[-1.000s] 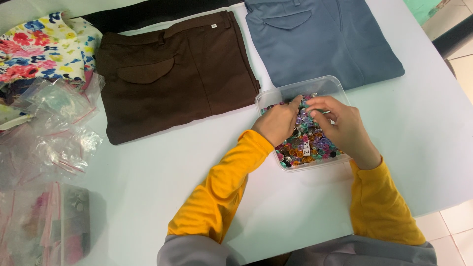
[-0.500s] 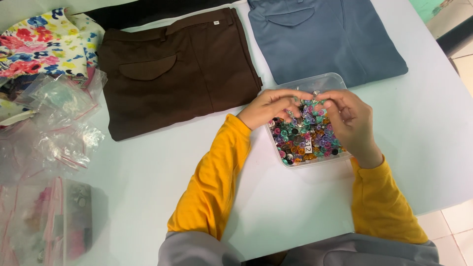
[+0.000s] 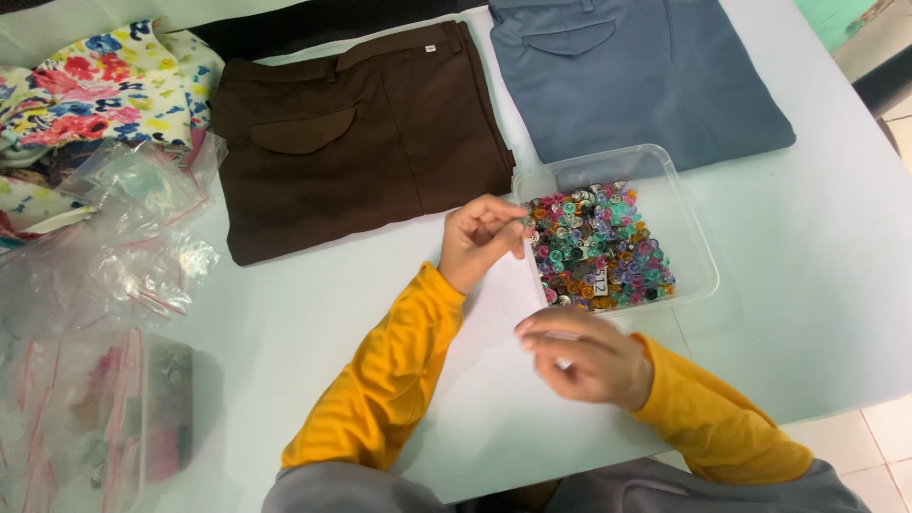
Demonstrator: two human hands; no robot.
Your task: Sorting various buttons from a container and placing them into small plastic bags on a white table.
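A clear plastic tray [image 3: 686, 228] on the pale table holds a heap of small coloured and silver snap buttons [image 3: 597, 247]. My left hand [image 3: 480, 239] hovers just left of the tray, its fingertips pinched on a small silver button. My right hand [image 3: 589, 356] is in front of the tray near the table's edge, fingers curled and blurred; whether it holds anything is unclear. Both arms wear yellow sleeves.
Folded brown trousers [image 3: 361, 133] lie behind my left hand and folded blue-grey trousers [image 3: 636, 76] behind the tray. Floral cloth [image 3: 95, 85] and several clear zip bags [image 3: 123, 247] crowd the left side. The table's edge runs along the right and front.
Both hands have left the tray. My left hand drew back to the left with a button pinched. My right hand dropped toward me, in front of the tray.
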